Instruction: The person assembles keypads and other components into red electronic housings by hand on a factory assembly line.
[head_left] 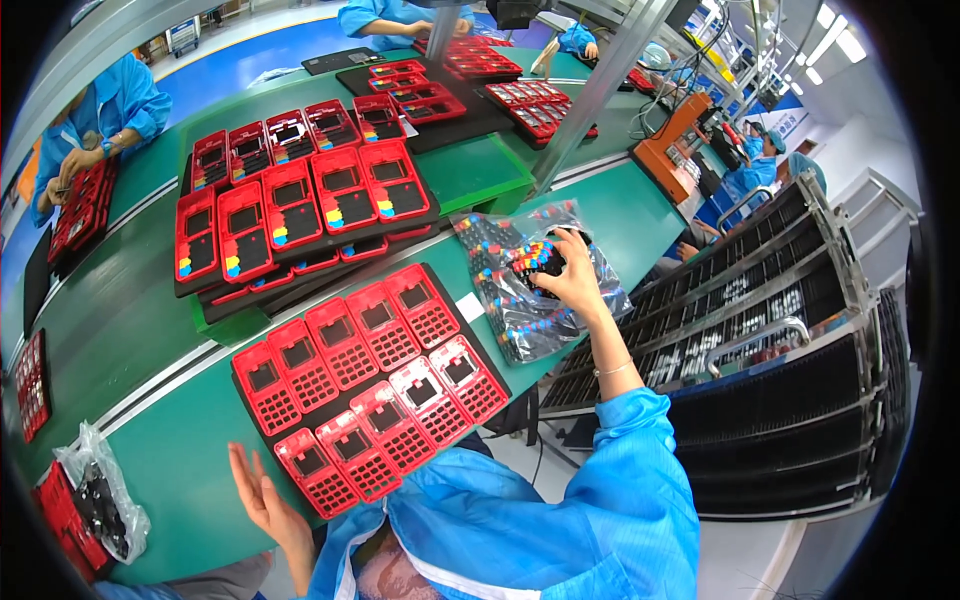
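Observation:
My right hand [572, 275] reaches into a clear plastic bag [505, 320] of small black keypads with coloured buttons and grips one keypad [537, 257]. My left hand [262, 500] is held open, palm up, just left of a black tray [497, 352] that holds several red phone front covers [372, 378] in two rows. The covers have empty window and key openings. Both my arms wear blue sleeves.
Stacked black trays of red covers with coloured keys [300, 215] lie beyond on a green block. A clear bag of black parts [100, 500] sits at the lower left. A rack of dark trays [780, 370] stands to the right. Other workers in blue sit at the conveyor.

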